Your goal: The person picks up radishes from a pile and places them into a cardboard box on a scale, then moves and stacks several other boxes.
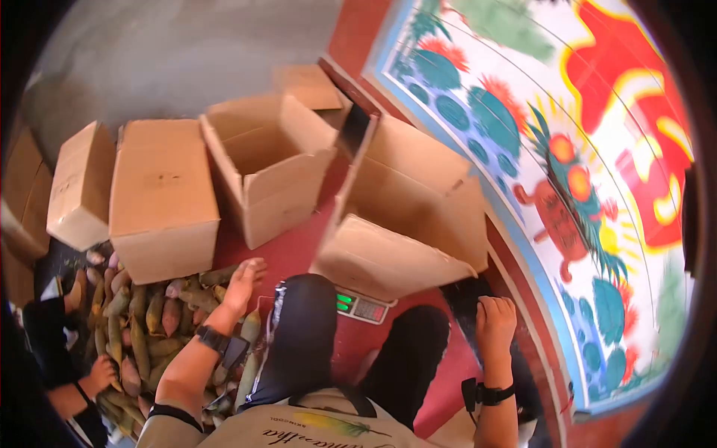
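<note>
**Floor station: two hands, produce heap, cartons, scale**

1. Left hand (243, 285): stretched forward, palm down, over the near edge of the heap. The grip is wide, with the fingers straight and holding nothing. The fingertips lie just below the lower corner of the closed carton. Whether the palm touches the produce cannot be told. A black wrist band (214, 340) sits on the forearm.
2. Right hand (494, 317): lowered beside the right knee, close to the foot of the wall. The grip is narrow and curled like a fist. Whether anything lies inside it cannot be told.
3. Heap of elongated green, yellow and reddish-purple produce (142, 321): on the floor at the person's left, in front of the closed carton and beside the left knee.
4. Closed brown cardboard carton (160, 194): stands directly behind the heap.
5. Smaller closed brown carton (78, 183): further left, tilted, just beside item 4.
6. Open empty brown carton (269, 172): to the right of item 4, with its flaps raised.
7. Grey weighing scale with lit green digits (364, 306): on the red floor (291, 250), between the person's knees.
8. Large open brown carton (403, 224): rests on the scale, with one flap hanging toward the person.
9. Another person's hand (101, 373): at lower left, dark-sleeved, resting on the heap, well apart from item 1.
10. Painted wall with red, teal and yellow figures (567, 149): runs along the right side.
</note>
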Motion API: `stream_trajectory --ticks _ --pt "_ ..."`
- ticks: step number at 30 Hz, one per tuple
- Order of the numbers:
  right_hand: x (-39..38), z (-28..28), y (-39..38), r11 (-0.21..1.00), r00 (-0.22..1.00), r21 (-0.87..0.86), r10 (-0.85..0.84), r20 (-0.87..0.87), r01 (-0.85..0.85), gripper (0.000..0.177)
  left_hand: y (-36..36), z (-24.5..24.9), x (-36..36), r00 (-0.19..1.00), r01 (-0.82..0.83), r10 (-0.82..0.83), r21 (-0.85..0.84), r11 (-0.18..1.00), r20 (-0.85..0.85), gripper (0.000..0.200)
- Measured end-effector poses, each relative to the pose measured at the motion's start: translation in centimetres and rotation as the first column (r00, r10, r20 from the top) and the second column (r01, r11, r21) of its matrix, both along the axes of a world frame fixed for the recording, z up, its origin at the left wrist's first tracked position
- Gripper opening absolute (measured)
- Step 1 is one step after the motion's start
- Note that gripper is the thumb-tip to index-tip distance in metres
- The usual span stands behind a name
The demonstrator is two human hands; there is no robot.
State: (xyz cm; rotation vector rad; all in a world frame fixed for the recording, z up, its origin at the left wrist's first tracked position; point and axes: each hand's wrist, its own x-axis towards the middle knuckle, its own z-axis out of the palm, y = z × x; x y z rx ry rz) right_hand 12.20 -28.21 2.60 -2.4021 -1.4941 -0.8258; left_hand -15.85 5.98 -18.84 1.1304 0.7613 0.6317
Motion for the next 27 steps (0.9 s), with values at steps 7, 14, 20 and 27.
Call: stream_trajectory --ticks 7,14,20,27 --pt "3.0 -9.2 -17.5 0.828 0.831 -0.134 -0.554 -0.042 0.545 0.006 -3.8 7.3 3.8 0.996 -0.088 0.087 0.407 0.909 0.019 0.028" --pt "0.4 -12.0 -30.8 0.301 0.325 -0.262 -0.944 0.052 0.917 0.025 -6.0 9.2 6.1 0.997 0.029 0.042 0.831 0.556 -0.063 0.030" --pt "-3.5 -11.3 -37.7 -0.150 -0.145 -0.388 -0.988 0.044 0.909 0.041 -7.5 8.8 8.3 0.990 0.125 0.008 0.901 0.416 -0.141 0.035" --pt "-6.9 -11.3 -44.6 -0.386 -0.501 -0.433 -0.844 -0.190 0.815 0.057 -7.8 8.6 9.2 0.979 0.190 -0.011 0.896 0.400 -0.203 0.036"
